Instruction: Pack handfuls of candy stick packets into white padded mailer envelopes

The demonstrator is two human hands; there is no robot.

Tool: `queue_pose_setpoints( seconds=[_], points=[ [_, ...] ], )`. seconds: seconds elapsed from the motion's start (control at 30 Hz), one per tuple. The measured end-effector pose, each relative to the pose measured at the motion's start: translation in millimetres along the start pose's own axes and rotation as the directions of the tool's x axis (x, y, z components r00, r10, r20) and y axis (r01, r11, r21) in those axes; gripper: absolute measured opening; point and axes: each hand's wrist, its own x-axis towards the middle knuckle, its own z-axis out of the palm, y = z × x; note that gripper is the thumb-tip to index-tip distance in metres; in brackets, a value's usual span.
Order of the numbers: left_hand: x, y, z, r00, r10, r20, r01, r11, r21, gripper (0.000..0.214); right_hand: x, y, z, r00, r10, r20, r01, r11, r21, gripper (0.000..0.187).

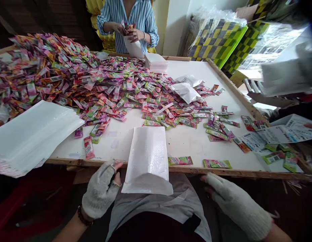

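Thickly, sachets (60, 70) heap the desk (184, 144) far left; a glossy white envelope (148, 154) overhangs its near edge; left grip (100, 190) and right grip (238, 203) curl loosely, empty.

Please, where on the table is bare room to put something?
Bare table shows right of the middle envelope, beyond two single packets, and at back right, between the envelope stack and wooden edge. The packet heap crowds the left.
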Motion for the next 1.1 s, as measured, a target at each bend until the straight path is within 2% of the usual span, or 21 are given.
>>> queue_pose_setpoints(
  seconds=[0.03, 0.07, 0.13, 0.2, 0.23, 0.27, 0.3, 0.37, 0.47, 0.53, 0.6, 0.63, 0.67, 0.73, 0.8, 0.83, 0.9, 0.93, 0.97, 1.03, 1.1],
  points=[
    [2.8, -5.0, 2.9, 0.990, 0.127, -0.060, -0.120, 0.987, 0.107, 0.047, 13.5, -14.4, 9.0, 0.998, -0.059, -0.016, 0.058, 0.998, -0.020, 0.043],
    [5.8, -9.1, 6.2, 0.968, 0.238, -0.084, -0.219, 0.958, 0.187, 0.059, 27.5, -29.5, 18.1, 0.984, -0.174, -0.040, 0.170, 0.982, -0.076, 0.046],
    [11.0, -13.2, 11.3, 0.909, 0.415, -0.033, -0.393, 0.883, 0.257, 0.070, 52.3, -56.5, 33.3, 0.900, -0.433, -0.059, 0.420, 0.894, -0.159, 0.045],
    [13.3, -12.6, 12.5, 0.845, 0.528, 0.083, -0.531, 0.811, 0.246, 0.065, 68.3, -73.1, 41.8, 0.777, -0.628, -0.039, 0.612, 0.769, -0.184, 0.040],
    [13.1, -11.4, 11.6, 0.814, 0.562, 0.147, -0.581, 0.785, 0.214, 0.060, 72.7, -76.7, 43.5, 0.736, -0.676, -0.032, 0.662, 0.729, -0.171, 0.037],
    [12.3, -10.1, 10.0, 0.789, 0.580, 0.205, -0.612, 0.773, 0.167, 0.055, 74.9, -77.5, 44.0, 0.716, -0.697, -0.033, 0.687, 0.712, -0.145, 0.035],
    [11.1, -8.9, 7.9, 0.771, 0.588, 0.244, -0.625, 0.773, 0.111, 0.051, 75.5, -76.0, 43.8, 0.719, -0.694, -0.038, 0.688, 0.718, -0.106, 0.032],
    [9.1, -6.3, 4.0, 0.773, 0.592, 0.229, -0.609, 0.793, 0.003, 0.045, 74.1, -69.9, 43.2, 0.770, -0.638, -0.023, 0.638, 0.770, 0.001, 0.028],
    [10.0, 1.1, 1.2, 0.841, 0.513, 0.172, -0.498, 0.859, -0.121, 0.034, 71.5, -63.2, 45.3, 0.880, -0.468, 0.079, 0.452, 0.878, 0.156, 0.019],
    [14.1, 9.3, 1.9, 0.909, 0.383, 0.166, -0.354, 0.918, -0.181, 0.023, 72.5, -64.1, 48.5, 0.942, -0.311, 0.124, 0.282, 0.937, 0.208, 0.015],
    [20.6, 17.3, 4.4, 0.966, 0.183, 0.186, -0.149, 0.972, -0.183, 0.023, 75.6, -68.8, 51.7, 0.981, -0.153, 0.117, 0.124, 0.967, 0.221, 0.027],
    [24.3, 20.1, 6.1, 0.976, 0.070, 0.206, -0.038, 0.988, -0.152, 0.027, 77.8, -71.9, 53.0, 0.991, -0.085, 0.106, 0.062, 0.977, 0.206, 0.032],
    [28.2, 21.7, 7.9, 0.970, -0.037, 0.239, 0.061, 0.993, -0.097, 0.032, 80.2, -75.0, 54.0, 0.995, -0.030, 0.096, 0.013, 0.985, 0.170, 0.034],
    [35.4, 21.1, 11.2, 0.928, -0.202, 0.314, 0.191, 0.979, 0.066, 0.039, 85.3, -79.5, 55.3, 0.995, 0.036, 0.091, -0.041, 0.998, 0.051, 0.034],
    [40.3, 17.6, 13.0, 0.894, -0.283, 0.347, 0.205, 0.948, 0.244, 0.038, 90.8, -79.6, 56.3, 0.990, 0.068, 0.121, -0.061, 0.997, -0.055, 0.031],
    [41.4, 16.1, 13.4, 0.899, -0.291, 0.326, 0.186, 0.930, 0.316, 0.033, 94.0, -77.7, 57.0, 0.986, 0.088, 0.143, -0.078, 0.994, -0.075, 0.030],
    [40.4, 16.2, 13.9, 0.962, -0.185, 0.201, 0.097, 0.920, 0.380, 0.017, 102.1, -71.0, 59.6, 0.969, 0.156, 0.189, -0.157, 0.987, -0.011, 0.025],
    [38.3, 17.9, 14.9, 0.991, -0.060, 0.121, 0.010, 0.927, 0.375, 0.009, 107.4, -67.3, 61.7, 0.956, 0.202, 0.214, -0.224, 0.971, 0.081, 0.020],
    [35.3, 20.4, 16.8, 0.994, 0.089, 0.063, -0.105, 0.926, 0.363, 0.013, 113.5, -64.0, 64.6, 0.938, 0.245, 0.246, -0.297, 0.933, 0.203, 0.020],
    [28.3, 26.0, 23.6, 0.929, 0.362, 0.076, -0.366, 0.871, 0.328, 0.036, 127.8, -61.2, 72.2, 0.902, 0.276, 0.333, -0.412, 0.782, 0.468, 0.045],
    [22.7, 29.1, 31.8, 0.851, 0.486, 0.199, -0.525, 0.804, 0.279, 0.060, 142.3, -64.4, 80.8, 0.884, 0.215, 0.414, -0.454, 0.600, 0.659, 0.062]
  ],
)
